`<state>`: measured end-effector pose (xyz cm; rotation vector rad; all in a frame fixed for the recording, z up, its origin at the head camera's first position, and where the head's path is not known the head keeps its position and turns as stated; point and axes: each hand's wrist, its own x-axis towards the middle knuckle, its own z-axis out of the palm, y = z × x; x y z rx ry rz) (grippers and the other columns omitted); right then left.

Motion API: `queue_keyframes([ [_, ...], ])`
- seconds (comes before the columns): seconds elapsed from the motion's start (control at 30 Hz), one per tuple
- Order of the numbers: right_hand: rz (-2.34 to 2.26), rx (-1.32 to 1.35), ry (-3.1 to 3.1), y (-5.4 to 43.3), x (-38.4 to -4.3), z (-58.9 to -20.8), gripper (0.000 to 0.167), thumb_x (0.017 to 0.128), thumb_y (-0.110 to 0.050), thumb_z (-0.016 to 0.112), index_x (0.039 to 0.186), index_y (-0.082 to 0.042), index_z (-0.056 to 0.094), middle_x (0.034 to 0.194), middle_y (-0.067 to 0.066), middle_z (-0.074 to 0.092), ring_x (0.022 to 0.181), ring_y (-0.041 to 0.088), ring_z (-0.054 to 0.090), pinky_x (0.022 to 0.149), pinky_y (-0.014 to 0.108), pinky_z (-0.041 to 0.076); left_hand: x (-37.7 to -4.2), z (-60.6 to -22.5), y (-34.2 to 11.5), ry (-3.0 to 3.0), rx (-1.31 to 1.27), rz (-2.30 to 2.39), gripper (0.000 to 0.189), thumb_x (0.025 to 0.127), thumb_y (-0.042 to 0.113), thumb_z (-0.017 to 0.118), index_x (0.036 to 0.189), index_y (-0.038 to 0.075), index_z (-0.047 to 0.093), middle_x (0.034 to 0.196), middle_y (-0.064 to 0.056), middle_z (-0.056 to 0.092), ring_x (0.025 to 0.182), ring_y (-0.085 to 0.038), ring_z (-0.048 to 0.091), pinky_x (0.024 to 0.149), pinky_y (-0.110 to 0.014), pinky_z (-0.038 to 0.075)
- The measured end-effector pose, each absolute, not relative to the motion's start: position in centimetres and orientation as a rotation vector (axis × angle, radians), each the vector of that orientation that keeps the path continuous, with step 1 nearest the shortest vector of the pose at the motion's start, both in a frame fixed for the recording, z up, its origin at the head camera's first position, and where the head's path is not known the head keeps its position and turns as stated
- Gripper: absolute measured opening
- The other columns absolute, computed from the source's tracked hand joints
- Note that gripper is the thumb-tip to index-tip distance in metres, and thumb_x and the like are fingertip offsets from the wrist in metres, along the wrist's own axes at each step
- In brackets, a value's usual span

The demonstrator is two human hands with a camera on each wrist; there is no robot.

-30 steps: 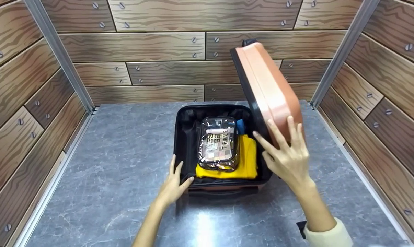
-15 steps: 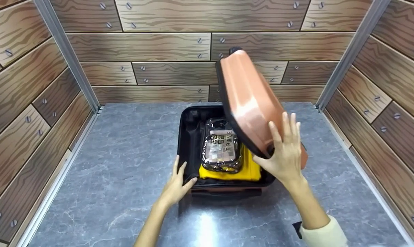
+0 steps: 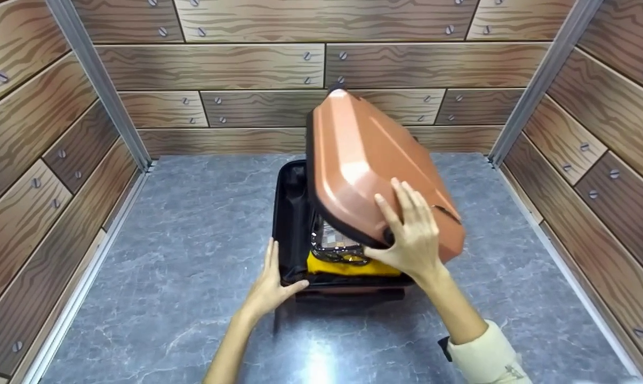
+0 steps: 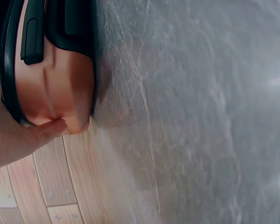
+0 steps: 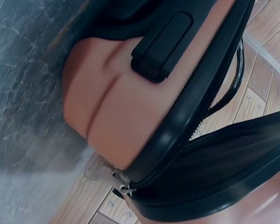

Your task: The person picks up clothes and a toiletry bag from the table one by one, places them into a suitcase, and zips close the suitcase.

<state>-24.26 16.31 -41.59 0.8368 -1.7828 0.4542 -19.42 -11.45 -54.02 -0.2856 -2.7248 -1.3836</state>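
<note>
A rose-gold suitcase lies on the floor, its black-lined base (image 3: 290, 213) holding a clear zip pouch (image 3: 332, 237) on a folded yellow cloth (image 3: 335, 265). Tilted over the base from the right is the suitcase lid (image 3: 364, 154), which covers most of the pouch. My right hand (image 3: 409, 234) presses the lid's near corner with straight, spread fingers, its thumb by the black rim. At the base's front left corner rests my left hand (image 3: 271, 282), fingers straight along the side and thumb spread toward the front. In the left wrist view its thumb (image 4: 49, 130) touches the shell.
The suitcase stands on a grey marbled floor (image 3: 193, 256). Wood-patterned walls (image 3: 220, 64) enclose it at the back and both sides. A zipper pull (image 5: 126, 189) hangs where lid and base meet. A black handle (image 3: 348, 295) sits on the base's front.
My right hand has swung the lid leftward and down over the base, so the lid now hides most of the pouch and yellow cloth. My left hand stays at the same corner.
</note>
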Motion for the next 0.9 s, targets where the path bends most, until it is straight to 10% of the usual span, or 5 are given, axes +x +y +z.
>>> queue_keyframes([
  [0.43,0.333,0.955,-1.766,14.8,-24.2,-42.6,0.081,0.072,-0.065,0.056,0.137,-0.018,0.043,0.132,0.021,0.045,0.117,0.041,0.044,0.093,0.054,0.036,-19.2,-54.3,-12.4,-2.662,-0.299,-1.488,0.125,0.067,0.041,0.08,0.143,-0.002,-0.009,0.148,-0.025,-0.001,0.124,-0.042,0.032,0.098,-0.047,0.033],
  [0.9,0.124,1.18,-1.853,13.0,-23.6,-45.6,0.087,0.058,-0.06,0.069,0.133,-0.018,0.05,0.137,0.022,0.039,0.121,0.045,0.037,0.096,0.057,0.03,-20.0,-55.0,-12.4,-2.467,-0.494,-1.559,0.115,0.062,0.033,0.084,0.146,0.014,0.009,0.147,-0.01,0.022,0.126,-0.026,0.033,0.098,-0.044,0.033],
])
